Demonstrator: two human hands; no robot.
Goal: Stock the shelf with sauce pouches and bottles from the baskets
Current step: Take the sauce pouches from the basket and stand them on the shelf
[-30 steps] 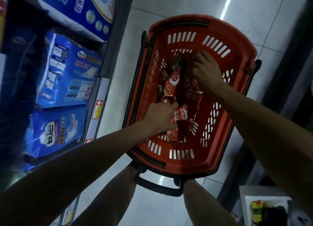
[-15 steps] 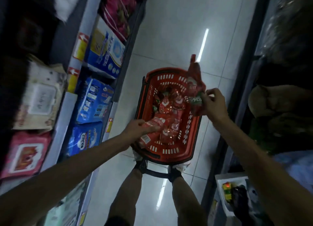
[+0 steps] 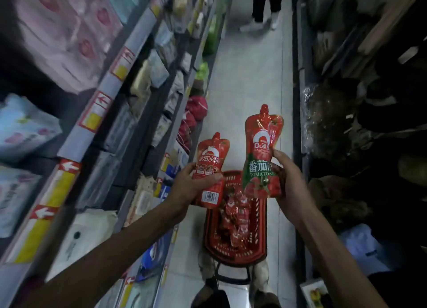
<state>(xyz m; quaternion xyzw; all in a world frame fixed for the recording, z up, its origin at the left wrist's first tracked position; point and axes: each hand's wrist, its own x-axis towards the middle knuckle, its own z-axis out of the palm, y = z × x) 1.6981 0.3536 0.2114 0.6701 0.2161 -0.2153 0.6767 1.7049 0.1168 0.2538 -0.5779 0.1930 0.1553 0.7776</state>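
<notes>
Sauce pouches (image 3: 211,169) upright in both hands (image 3: 191,187), above basket (image 3: 262,217)

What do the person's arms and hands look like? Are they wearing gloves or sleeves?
No gloves and no sleeves show. The left hand and the right hand are both bare, and both forearms are bare right down to the bottom of the picture. No watch, ring or bracelet can be seen, though the light is dim.
</notes>
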